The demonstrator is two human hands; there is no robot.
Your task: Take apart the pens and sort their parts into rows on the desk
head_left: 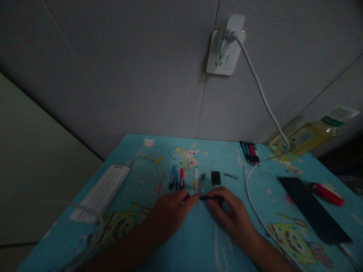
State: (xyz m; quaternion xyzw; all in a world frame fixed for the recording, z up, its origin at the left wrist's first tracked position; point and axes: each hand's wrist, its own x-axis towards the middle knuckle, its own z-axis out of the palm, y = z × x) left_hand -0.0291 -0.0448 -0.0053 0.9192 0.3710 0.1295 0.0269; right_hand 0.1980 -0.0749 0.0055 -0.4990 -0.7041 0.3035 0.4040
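My left hand [173, 211] and my right hand [232, 213] meet near the front middle of the table, fingers pinched. Between them lies a slim black pen part [206, 198], gripped at one end by each hand; the rest is hidden by my fingers. Just beyond are loose pen barrels, blue [172, 176] and red [182, 178]. Beside them lie thin pale refills [196, 179], small black pieces [203, 176], short black tubes [216, 178] and little springs [230, 176] in a row.
Several whole pens [250, 152] lie at the back right, near a tilted bottle of yellow liquid [309, 138]. A white power strip [102, 192] is on the left. On the right are a black flat slab [313, 209], a red-handled object [327, 194] and a white cable [248, 185].
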